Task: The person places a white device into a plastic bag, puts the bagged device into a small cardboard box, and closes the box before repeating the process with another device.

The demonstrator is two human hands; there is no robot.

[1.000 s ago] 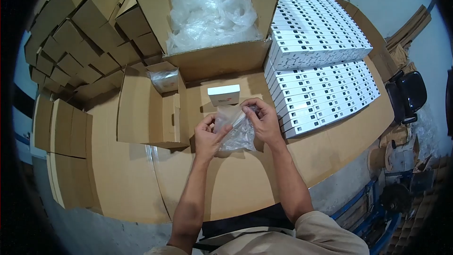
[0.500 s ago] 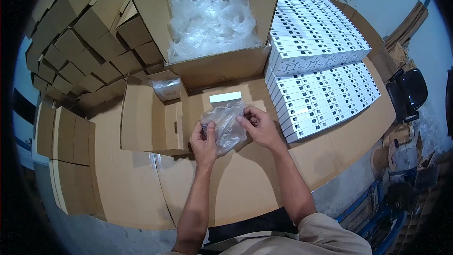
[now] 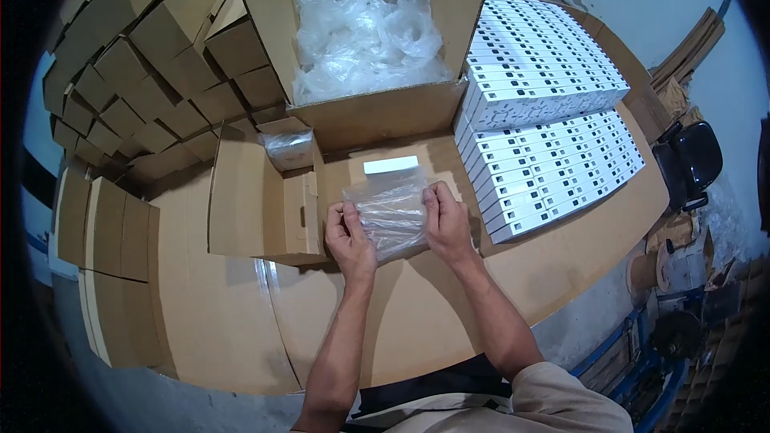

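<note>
My left hand (image 3: 348, 232) and my right hand (image 3: 447, 220) each pinch one side of a clear plastic bag (image 3: 391, 212), stretched flat between them above the cardboard-covered table (image 3: 417, 313). Just beyond the bag, a small white box (image 3: 391, 165) lies on the table, partly hidden by the plastic. An open, unfolded brown carton (image 3: 257, 196) lies to the left of my left hand, with a piece of clear plastic (image 3: 287, 144) in its far corner.
A big open carton (image 3: 377, 108) full of crumpled clear bags (image 3: 361, 32) stands at the back. Rows of white boxes (image 3: 545, 136) are stacked on the right. Many closed brown cartons (image 3: 136, 80) are piled on the left. A black chair (image 3: 690, 160) stands far right.
The bag was crumpled between my hands a second ago. My hands have since moved apart and pulled it flat and taut.
</note>
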